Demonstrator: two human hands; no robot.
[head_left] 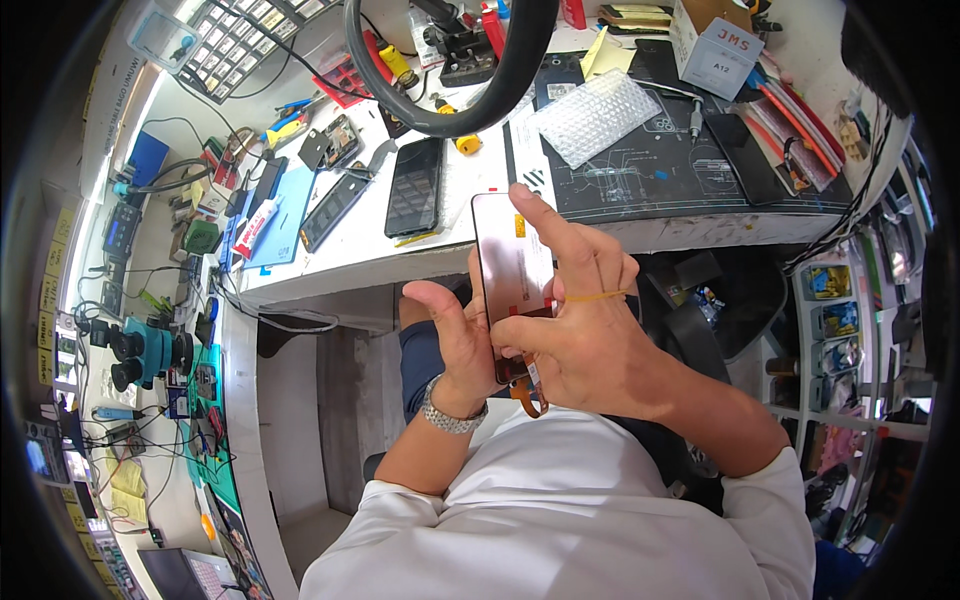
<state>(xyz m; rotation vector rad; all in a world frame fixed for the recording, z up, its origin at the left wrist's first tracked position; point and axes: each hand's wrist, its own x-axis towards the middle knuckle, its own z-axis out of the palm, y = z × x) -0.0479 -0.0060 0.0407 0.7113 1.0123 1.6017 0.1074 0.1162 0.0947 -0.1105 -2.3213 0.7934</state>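
Note:
A phone screen panel (503, 250) is held upright over my lap, its shiny silvery back facing me and an orange-brown flex cable (530, 400) hanging from its lower end. My left hand (455, 345), with a metal-banded watch (452, 408) at the wrist, supports its left side; the thumb sticks out and the other fingers pass behind the panel. My right hand (590, 320) grips the right side. Its index finger stretches along the upper edge and its thumb presses the lower part. A yellow rubber band (597, 296) goes round fingers of the right hand.
On the white bench ahead lie a dark phone (415, 187), an opened phone (335, 210) and a white tube (255, 230). Bubble wrap (598, 118) rests on a black mat (640, 185). A black ring (440, 125) overhangs the bench. A teal microscope (145, 352) stands at left.

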